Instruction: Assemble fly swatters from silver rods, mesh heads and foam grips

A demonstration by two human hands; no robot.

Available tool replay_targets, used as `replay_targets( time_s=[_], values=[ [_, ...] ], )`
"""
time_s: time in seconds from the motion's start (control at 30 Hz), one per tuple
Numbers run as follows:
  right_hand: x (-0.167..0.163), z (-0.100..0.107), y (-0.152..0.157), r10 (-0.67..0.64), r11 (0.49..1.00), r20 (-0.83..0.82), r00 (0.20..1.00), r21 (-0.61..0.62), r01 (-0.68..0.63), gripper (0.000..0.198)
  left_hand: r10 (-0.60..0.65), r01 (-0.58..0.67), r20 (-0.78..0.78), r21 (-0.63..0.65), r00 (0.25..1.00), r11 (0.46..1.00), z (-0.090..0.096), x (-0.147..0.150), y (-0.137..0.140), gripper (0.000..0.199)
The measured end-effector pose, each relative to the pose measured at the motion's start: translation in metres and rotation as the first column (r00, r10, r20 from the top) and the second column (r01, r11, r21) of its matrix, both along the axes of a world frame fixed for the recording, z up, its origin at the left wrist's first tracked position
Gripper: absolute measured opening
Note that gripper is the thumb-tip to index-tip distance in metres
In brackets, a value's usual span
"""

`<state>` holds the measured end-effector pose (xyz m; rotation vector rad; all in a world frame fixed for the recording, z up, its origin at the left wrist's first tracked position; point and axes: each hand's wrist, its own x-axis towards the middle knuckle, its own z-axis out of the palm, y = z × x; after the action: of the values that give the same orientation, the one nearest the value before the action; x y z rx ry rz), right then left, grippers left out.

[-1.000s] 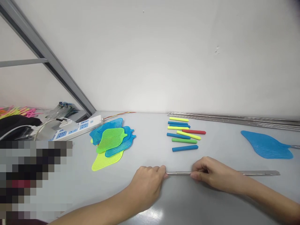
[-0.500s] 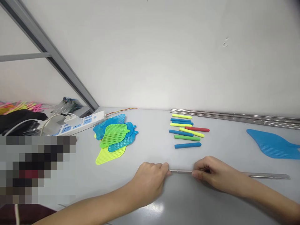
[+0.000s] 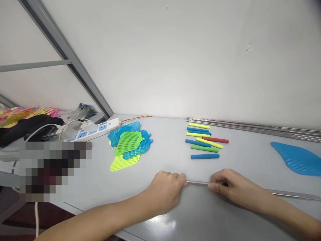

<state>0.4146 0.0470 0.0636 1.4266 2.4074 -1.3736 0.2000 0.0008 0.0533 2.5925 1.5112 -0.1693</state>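
A thin silvery metal rod lies low over the table, running left to right through both hands. My left hand is closed in a fist around its left end. My right hand pinches it between thumb and fingers a short way to the right. Past my right wrist, what looks like a clear plastic sleeve surrounds the rod and reaches the picture's edge. Beyond my hands lie several coloured handle tubes in blue, yellow, green and red.
Overlapping perforated fly swatter heads lie at left. A blue ribbed swatter head rests at right. Long metal rods line the wall. A power strip with cables stands at the back left, near a grey metal post.
The view has turned slightly left, so the table things sit further right. Both hands keep their hold on the rod. More bare metal shows beyond my right wrist.
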Motion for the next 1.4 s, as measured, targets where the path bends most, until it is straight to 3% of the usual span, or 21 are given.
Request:
replay_targets(
  time_s=[0.67,0.93,1.1,1.23,1.4],
  values=[
    [-0.001,-0.003,0.0,-0.072,0.997,-0.06,0.996,-0.033,0.07,0.041,-0.044,0.042,0.071,0.029,0.997,0.999,0.005,-0.007,0.015,0.028],
    [0.003,-0.002,0.011,-0.14,0.957,-0.113,0.984,-0.27,0.106,0.045,-0.121,0.127,0.262,-0.008,0.957,0.992,0.023,-0.023,0.029,0.03],
    [0.009,0.001,0.016,-0.175,0.903,-0.176,0.969,-0.42,0.087,0.042,0.062,-0.042,0.43,-0.054,0.901,0.998,0.033,-0.043,0.039,0.038],
    [0.013,0.0,0.019,-0.194,0.89,-0.176,0.965,-0.445,0.097,0.042,0.106,-0.082,0.438,-0.073,0.893,0.994,0.037,-0.053,0.044,0.042],
    [0.015,0.0,0.022,-0.211,0.894,-0.175,0.962,-0.431,0.117,0.043,0.075,-0.032,0.416,-0.109,0.906,0.994,0.036,-0.053,0.047,0.038]
  ],
)
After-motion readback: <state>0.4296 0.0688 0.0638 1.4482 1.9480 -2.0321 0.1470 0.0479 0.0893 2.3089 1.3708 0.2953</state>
